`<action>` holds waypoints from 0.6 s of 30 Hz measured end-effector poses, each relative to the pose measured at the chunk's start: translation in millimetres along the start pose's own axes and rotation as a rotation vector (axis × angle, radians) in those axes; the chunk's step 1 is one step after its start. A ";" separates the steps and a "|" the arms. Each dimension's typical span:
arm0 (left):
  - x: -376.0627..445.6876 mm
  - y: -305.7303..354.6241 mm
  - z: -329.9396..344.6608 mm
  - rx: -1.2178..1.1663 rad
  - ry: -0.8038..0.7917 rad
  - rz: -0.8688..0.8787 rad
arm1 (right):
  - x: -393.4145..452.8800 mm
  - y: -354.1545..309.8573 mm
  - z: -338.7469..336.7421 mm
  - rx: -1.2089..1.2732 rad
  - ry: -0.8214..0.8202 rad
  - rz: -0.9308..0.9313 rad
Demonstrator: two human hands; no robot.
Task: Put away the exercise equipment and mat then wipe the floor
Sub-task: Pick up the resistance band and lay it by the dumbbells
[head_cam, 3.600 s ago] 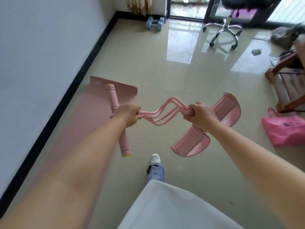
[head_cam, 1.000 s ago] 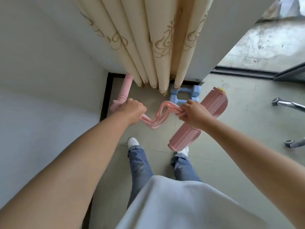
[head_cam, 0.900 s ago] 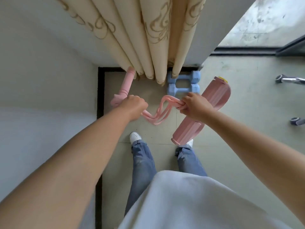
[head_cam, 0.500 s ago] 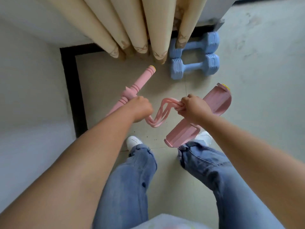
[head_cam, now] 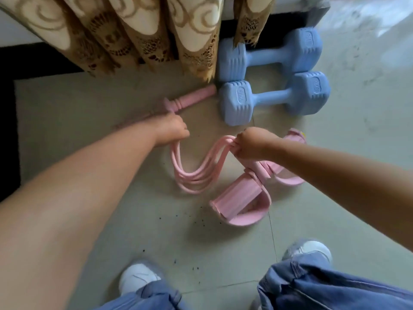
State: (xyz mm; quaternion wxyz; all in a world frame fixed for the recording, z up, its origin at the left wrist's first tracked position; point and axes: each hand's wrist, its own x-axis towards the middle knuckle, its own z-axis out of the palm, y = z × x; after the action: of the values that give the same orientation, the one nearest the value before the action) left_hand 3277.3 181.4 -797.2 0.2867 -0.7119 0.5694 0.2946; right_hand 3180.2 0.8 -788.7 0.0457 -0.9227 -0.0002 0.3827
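Observation:
I hold a pink pedal resistance puller low over the floor in the room's corner. My left hand [head_cam: 173,129] grips its pink handle bar [head_cam: 190,100], whose far end points at the dumbbells. My right hand [head_cam: 251,144] grips the pedal end, where the pink elastic tubes [head_cam: 196,173] join. The tubes sag in a loop between my hands. The pink foot pedals [head_cam: 240,201] lie on or just above the tiles under my right hand. Two blue dumbbells [head_cam: 274,99] lie side by side just beyond.
A patterned beige curtain [head_cam: 125,34] hangs over the corner, its hem touching the far dumbbell. A black skirting board [head_cam: 9,108] runs along the left wall. Dark crumbs [head_cam: 196,220] dot the tiles near my white shoes [head_cam: 138,278] and jeans.
I have bent down into the corner, so the floor and dumbbells are much closer. Both hands lowered the puller toward the tiles beside the dumbbells. The tubes sag more.

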 end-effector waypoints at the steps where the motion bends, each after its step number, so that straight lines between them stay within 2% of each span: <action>1: 5.7 -1.5 7.8 -0.004 0.100 -0.003 | 3.1 2.2 2.2 -0.010 -0.002 0.008; 3: 7.7 -0.4 11.8 -0.076 0.215 -0.065 | 7.9 4.2 6.0 -0.044 -0.038 0.026; 5: 1.6 3.2 16.1 -0.286 0.300 -0.211 | 12.1 4.1 11.4 -0.066 -0.076 0.046; 6: 1.8 6.5 22.5 -0.354 0.287 -0.342 | 13.1 3.9 15.2 -0.057 -0.086 0.055; 9: -0.8 17.7 31.5 -0.612 0.391 -0.591 | 8.1 2.2 29.4 0.000 -0.076 0.110; 11: 3.4 14.5 38.5 -0.737 0.399 -0.710 | 1.5 3.2 36.7 0.072 -0.044 0.195; 14: 3.3 11.0 42.8 -0.826 0.411 -0.723 | -4.0 6.7 39.4 0.084 -0.079 0.253; 16: 0.5 7.2 38.7 -0.927 0.379 -0.736 | -6.1 5.3 37.0 0.049 -0.106 0.219; 18: 1.9 -1.0 28.1 -1.100 0.385 -0.827 | -7.8 2.4 34.9 0.073 -0.091 0.178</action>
State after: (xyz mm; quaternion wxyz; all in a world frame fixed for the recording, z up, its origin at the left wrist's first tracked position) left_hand 3276.0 201.2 -817.2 -0.1315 -0.9503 0.0620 0.2753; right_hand 3150.0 1.1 -807.9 0.0450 -0.8986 0.0936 0.4264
